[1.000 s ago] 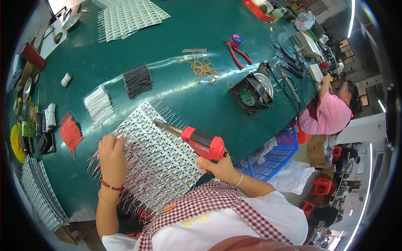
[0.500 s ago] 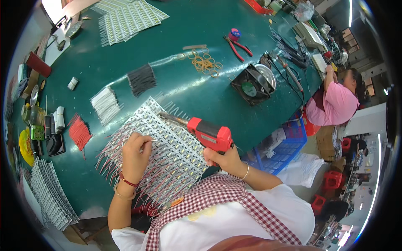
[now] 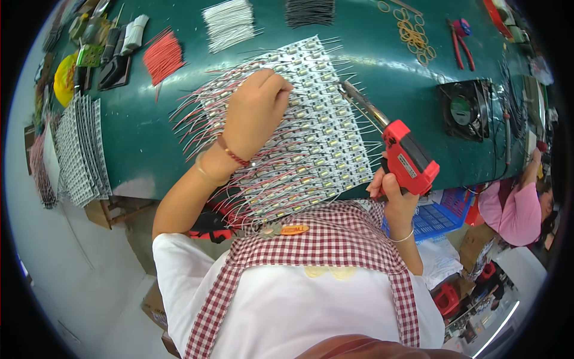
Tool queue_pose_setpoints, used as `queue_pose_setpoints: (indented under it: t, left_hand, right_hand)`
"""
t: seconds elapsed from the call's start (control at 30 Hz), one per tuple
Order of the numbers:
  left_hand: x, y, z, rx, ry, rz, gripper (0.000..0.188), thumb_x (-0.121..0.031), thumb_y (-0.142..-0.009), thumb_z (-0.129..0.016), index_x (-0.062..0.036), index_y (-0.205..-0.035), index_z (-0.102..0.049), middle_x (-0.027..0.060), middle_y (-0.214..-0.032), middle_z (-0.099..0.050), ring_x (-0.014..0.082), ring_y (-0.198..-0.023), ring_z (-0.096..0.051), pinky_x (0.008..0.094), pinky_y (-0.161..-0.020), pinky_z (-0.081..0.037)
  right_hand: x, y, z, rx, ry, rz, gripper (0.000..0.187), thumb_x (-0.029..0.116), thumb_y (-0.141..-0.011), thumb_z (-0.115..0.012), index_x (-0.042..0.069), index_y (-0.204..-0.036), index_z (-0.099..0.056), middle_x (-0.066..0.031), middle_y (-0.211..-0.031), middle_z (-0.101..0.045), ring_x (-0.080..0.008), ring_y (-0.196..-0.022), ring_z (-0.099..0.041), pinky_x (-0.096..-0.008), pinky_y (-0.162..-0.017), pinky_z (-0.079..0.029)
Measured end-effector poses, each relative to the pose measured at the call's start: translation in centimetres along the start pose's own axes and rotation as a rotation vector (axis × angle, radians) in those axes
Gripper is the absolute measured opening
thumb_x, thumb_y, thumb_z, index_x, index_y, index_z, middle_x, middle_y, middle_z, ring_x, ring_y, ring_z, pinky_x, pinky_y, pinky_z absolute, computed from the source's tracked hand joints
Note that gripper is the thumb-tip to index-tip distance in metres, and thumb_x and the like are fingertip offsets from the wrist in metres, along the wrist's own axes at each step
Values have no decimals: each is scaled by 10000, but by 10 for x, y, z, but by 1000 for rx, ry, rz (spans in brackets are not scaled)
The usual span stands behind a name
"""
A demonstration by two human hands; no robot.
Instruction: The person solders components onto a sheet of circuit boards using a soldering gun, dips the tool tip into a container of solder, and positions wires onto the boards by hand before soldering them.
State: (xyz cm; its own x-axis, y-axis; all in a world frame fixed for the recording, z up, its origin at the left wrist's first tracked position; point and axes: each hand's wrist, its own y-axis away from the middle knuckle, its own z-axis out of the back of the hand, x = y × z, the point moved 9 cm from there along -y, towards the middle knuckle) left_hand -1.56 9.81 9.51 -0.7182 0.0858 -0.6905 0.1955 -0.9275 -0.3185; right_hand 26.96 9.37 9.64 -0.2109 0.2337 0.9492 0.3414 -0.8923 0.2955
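A white circuit board panel (image 3: 326, 128) with rows of small yellowish parts lies in front of me, thin red and white wires (image 3: 194, 113) trailing off its left side. My left hand (image 3: 257, 105) is over the panel's upper middle, thumb and fingers pinched together; what sits between them is too small to make out. My right hand (image 3: 394, 194) grips a red and black soldering gun (image 3: 409, 157) by its handle. Its metal tip points up and left, close to the panel's right edge; whether it touches cannot be told.
Bundles of red wires (image 3: 162, 57), white wires (image 3: 229, 25) and black wires (image 3: 310, 12) lie beyond the panel. At right stand a black fan (image 3: 463, 110), red-handled pliers (image 3: 460, 49) and rubber bands (image 3: 414, 37). Stacked panels (image 3: 84, 149) lie left. A person in pink (image 3: 517, 209) sits right.
My view has turned, so the table's things appear shifted. My pinched left hand is nearer the panel's far end. The soldering gun has moved toward the panel's right edge, still in my right hand.
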Motion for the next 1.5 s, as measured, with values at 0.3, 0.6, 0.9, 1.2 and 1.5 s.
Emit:
queue_pose_setpoints:
  t: [0.3, 0.6, 0.9, 1.2, 1.5]
  left_hand:
    - [-13, 16, -28, 70, -200, -196, 144, 33, -766, -688, -32, -875, -619, 106, -845, -528, 290, -813, -570, 381, -709, -501]
    - [-19, 18, -23, 79, -203, -295, 240, 52, -751, -650, -15, -979, -685, 91, -819, -500, 253, -770, -553, 367, -678, -499]
    - [-19, 21, -27, 90, -162, -294, 266, 53, -715, -641, 13, -975, -677, 110, -843, -517, 273, -807, -574, 379, -726, -508]
    - [-18, 22, -29, 82, -179, -265, 247, 47, -725, -636, 26, -969, -667, 115, -848, -507, 285, -802, -558, 387, -733, -500]
    - [-21, 20, -30, 92, -182, -267, 235, 33, -730, -625, 32, -962, -660, 115, -856, -512, 277, -808, -547, 380, -739, -496]
  right_hand:
    - [-14, 7, -17, 29, 15, -106, 463, 263, -995, -629, -74, -1295, -525, -69, -697, -601, -126, -571, -565, -264, -530, -468]
    - [-20, 0, -19, 21, -25, -150, 84, 60, -922, -698, -10, -919, -651, -36, -706, -631, -101, -583, -589, -261, -535, -483]
    - [-16, -2, -21, 28, 85, -125, 192, 134, -999, -586, -22, -886, -583, -56, -650, -567, -116, -542, -531, -259, -517, -430]
    - [-21, 1, -21, 64, 180, -105, 130, 85, -984, -596, -28, -921, -585, -51, -660, -570, -106, -549, -534, -263, -535, -458]
    - [-13, 2, -20, 52, 131, -50, 235, 94, -987, -609, -64, -1153, -556, -48, -673, -566, -110, -572, -545, -267, -536, -461]
